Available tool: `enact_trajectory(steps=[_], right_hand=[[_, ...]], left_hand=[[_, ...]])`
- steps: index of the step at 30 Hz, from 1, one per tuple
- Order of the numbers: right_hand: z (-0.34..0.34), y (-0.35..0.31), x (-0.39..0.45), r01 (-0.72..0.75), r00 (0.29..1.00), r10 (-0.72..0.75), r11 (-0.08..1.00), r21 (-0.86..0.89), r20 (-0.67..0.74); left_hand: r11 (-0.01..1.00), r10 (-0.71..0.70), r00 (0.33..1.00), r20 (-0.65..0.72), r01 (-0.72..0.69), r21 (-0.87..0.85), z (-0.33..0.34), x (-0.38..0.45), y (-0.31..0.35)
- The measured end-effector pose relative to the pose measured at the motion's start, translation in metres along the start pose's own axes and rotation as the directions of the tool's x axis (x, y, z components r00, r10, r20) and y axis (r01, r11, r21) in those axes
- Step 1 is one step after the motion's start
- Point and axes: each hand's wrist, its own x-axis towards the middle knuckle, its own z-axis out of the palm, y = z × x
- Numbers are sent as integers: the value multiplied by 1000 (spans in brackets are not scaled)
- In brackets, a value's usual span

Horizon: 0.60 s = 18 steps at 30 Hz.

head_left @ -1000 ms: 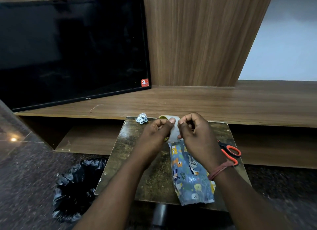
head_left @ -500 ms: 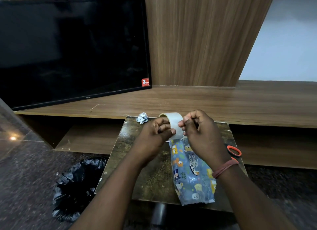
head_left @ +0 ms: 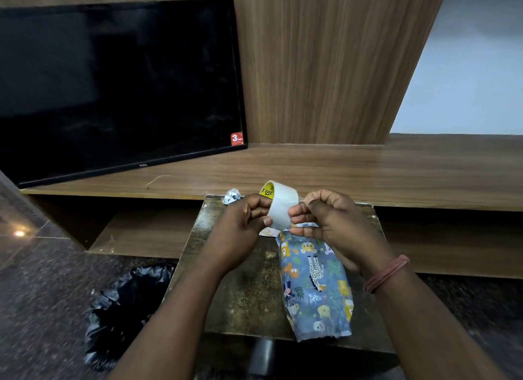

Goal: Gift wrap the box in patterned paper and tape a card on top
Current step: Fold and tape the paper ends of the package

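- Television, dark-screened, stands at the far left on a long wooden shelf, a red sticker at its lower right corner.
- Black plastic bag sits on the floor, left of the small worn surface.
- Crumpled scrap of silvery paper lies at the far left corner of the surface.
- Left hand holds the roll of clear tape above the surface, fingers curled round its side.
- Right hand pinches the loose end of the tape just beside the roll, fingers curled in; a reddish band circles that wrist.
- Wrapped box, in blue paper printed with cartoon animals, lies on the surface below and between the hands, reaching to the near edge; its far end is hidden by the right hand.
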Motion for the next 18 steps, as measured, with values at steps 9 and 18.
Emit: enact_trajectory(steps=[9,18], right_hand=[[6,7,4,70,993,-83,987,-146,-85],[7,9,4,-59,998,60,997,-50,20]], left_hand=[[997,-46,998,-53,49,57,13,0,1],[987,-144,989,-30,146,66,13,4,-3]])
